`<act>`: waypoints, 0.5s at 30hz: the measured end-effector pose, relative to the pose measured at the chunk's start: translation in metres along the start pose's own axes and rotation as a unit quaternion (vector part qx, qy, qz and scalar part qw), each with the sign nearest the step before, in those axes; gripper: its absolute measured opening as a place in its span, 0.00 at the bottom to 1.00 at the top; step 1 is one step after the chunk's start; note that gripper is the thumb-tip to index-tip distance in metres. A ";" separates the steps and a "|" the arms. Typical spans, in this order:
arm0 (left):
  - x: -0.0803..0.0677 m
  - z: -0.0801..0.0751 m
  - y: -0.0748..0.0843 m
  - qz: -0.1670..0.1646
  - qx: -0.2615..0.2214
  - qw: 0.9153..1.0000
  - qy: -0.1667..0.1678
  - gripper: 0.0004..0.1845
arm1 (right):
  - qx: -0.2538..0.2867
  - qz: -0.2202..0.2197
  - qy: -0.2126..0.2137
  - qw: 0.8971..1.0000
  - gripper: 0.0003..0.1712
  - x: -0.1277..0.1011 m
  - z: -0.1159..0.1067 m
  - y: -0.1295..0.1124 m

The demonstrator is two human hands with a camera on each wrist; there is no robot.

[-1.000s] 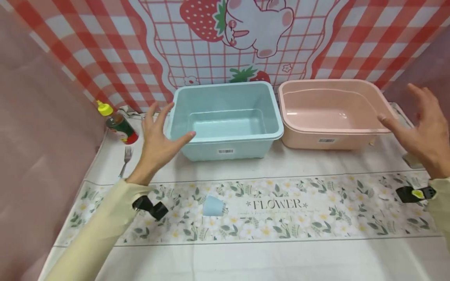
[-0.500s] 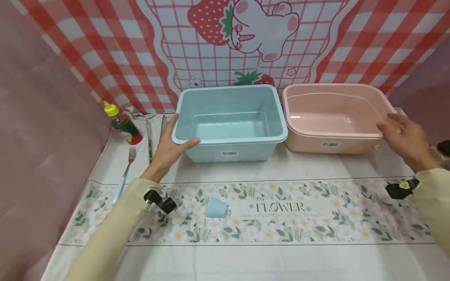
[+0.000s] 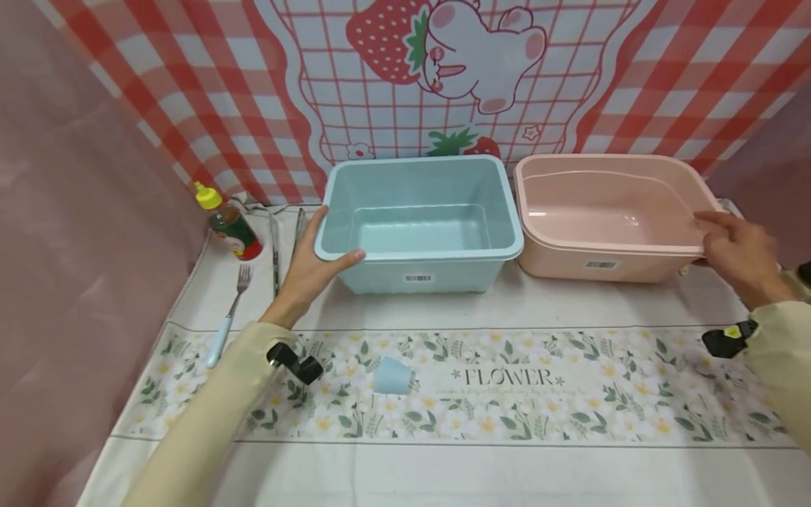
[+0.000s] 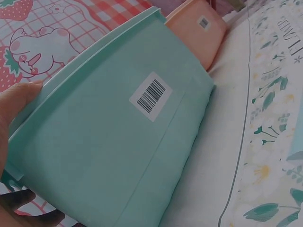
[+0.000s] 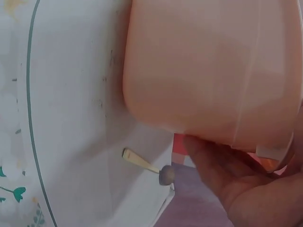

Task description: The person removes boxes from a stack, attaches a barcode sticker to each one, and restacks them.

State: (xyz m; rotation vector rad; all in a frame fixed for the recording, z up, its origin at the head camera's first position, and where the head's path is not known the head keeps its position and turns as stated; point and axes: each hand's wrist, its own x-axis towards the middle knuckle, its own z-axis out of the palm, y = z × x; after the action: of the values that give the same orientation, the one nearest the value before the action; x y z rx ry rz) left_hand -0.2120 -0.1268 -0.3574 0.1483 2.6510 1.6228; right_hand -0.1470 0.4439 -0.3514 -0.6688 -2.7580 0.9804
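L hand (image 3: 308, 270) gripping blue tub (image 3: 418, 267), R hand (image 3: 738, 255) gripping pink tub (image 3: 627, 266); fork (image 3: 227, 319), bottle (image 3: 229, 225) nearby.

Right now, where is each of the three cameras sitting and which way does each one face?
Head: looks forward and down over the table; shows the left hand gripping the blue tub, the right hand gripping the pink tub, and both sleeves.
Left wrist: beside the blue tub's barcoded front wall, looking along it; thumb and fingertips show.
Right wrist: low beside the pink tub's corner, looking up; fingers show beneath the rim.
Shared: head and left wrist both show both tubs.
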 end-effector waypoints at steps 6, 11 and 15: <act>0.002 0.002 0.000 0.007 -0.006 1.000 -0.001 0.56 | -0.017 0.018 0.013 1.000 0.31 0.001 -0.003 -0.001; 0.002 0.003 0.002 0.010 -0.009 1.000 -0.002 0.55 | -0.026 0.031 0.022 0.999 0.31 -0.002 -0.006 -0.001; 0.002 0.002 0.003 0.013 -0.008 1.000 -0.001 0.55 | -0.008 0.053 0.021 0.998 0.33 -0.004 -0.009 -0.007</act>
State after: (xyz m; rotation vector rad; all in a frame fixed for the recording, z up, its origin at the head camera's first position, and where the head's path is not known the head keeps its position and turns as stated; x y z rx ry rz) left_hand -0.2135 -0.1233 -0.3556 0.1857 2.6436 1.6507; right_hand -0.1430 0.4424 -0.3396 -0.8359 -2.7215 0.9543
